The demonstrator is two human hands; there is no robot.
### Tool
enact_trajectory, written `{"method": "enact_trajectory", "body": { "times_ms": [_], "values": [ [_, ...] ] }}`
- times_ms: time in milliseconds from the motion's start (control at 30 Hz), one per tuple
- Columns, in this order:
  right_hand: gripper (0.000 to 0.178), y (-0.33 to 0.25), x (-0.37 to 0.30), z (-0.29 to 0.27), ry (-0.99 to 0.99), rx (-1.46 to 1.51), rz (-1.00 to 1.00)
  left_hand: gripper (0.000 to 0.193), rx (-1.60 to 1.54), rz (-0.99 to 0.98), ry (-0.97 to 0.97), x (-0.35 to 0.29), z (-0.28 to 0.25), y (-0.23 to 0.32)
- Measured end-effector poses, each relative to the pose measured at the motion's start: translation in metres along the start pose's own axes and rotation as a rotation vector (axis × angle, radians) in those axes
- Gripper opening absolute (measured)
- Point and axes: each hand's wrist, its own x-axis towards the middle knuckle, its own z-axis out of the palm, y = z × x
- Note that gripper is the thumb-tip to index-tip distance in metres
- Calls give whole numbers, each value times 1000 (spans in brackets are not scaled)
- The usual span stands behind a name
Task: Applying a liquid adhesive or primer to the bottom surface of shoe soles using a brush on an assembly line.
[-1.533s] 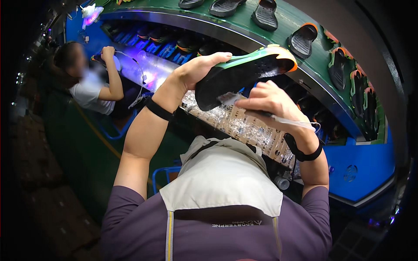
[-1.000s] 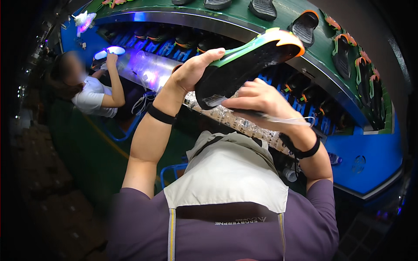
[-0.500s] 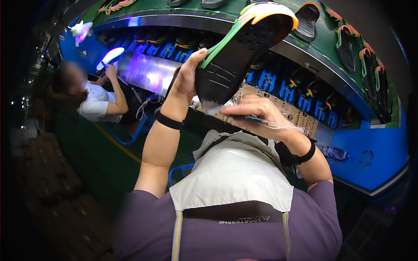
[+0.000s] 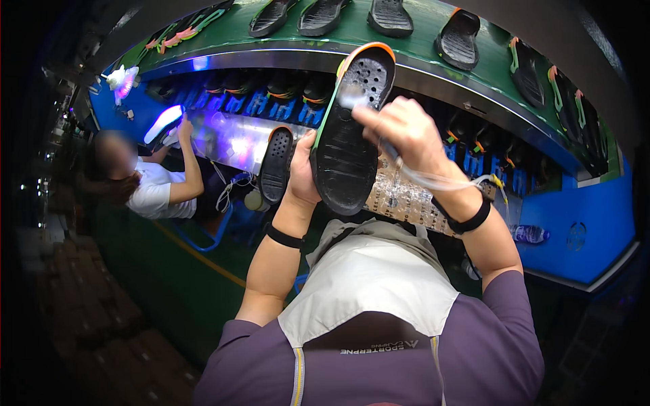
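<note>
My left hand (image 4: 304, 170) grips a black shoe sole (image 4: 347, 159) by its left edge, fingers hidden behind it. The sole is tilted with its inner side up; a pattern of holes marks its far end, and green and orange trim runs along the rim. Closed round a brush (image 4: 392, 154) with a clear tube trailing from it, my right hand (image 4: 411, 133) works over the sole. The pale bristles are blurred and meet the surface just below the holes. Left of my left hand, a second black sole (image 4: 274, 166) lies on the bench.
Beyond the bench, a green conveyor belt (image 4: 423, 40) carries several soles. Blue racks (image 4: 256, 103) holding shoes stand beneath it. A cardboard sheet (image 4: 399, 196) covers part of the bench near a plastic bottle (image 4: 530, 234). At left, a co-worker (image 4: 159, 176) holds a brightly lit shoe.
The sole has come lower and nearer, its inner face turned more toward me. My right hand has moved the brush from the near end up to the holes.
</note>
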Motion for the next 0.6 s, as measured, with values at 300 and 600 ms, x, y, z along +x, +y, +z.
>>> {"method": "enact_trajectory", "body": {
  "times_ms": [300,600],
  "values": [
    [36,-11,-2,-8,-98,607,324,80,65,19,87,-17,-17,6],
    [31,-37,-23,8,-340,383,231,78,199,148,126,-18,-39,9]
  ]
}}
